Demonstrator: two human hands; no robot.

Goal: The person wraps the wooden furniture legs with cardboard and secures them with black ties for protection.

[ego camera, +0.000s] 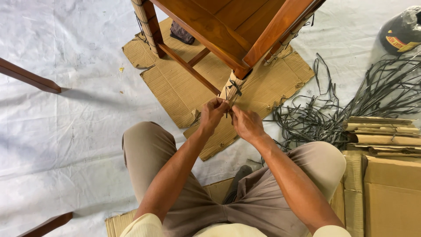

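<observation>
A brown wooden chair (228,26) stands on flattened cardboard (184,87) in front of me. Its near leg (231,86) is wrapped in cardboard and bound with a dark strap knotted near the top. Both hands meet at the lower part of that leg. My left hand (212,115) grips the wrapped leg and strap from the left. My right hand (246,124) pinches the strap end from the right. My knees in tan trousers (149,149) frame the spot.
A tangled heap of dark straps (333,109) lies to the right on the white floor sheet (66,131). Stacked cardboard strips and boxes (386,166) sit at the right edge. Other wooden furniture legs (30,79) show at the left. A dark bagged object (401,30) rests top right.
</observation>
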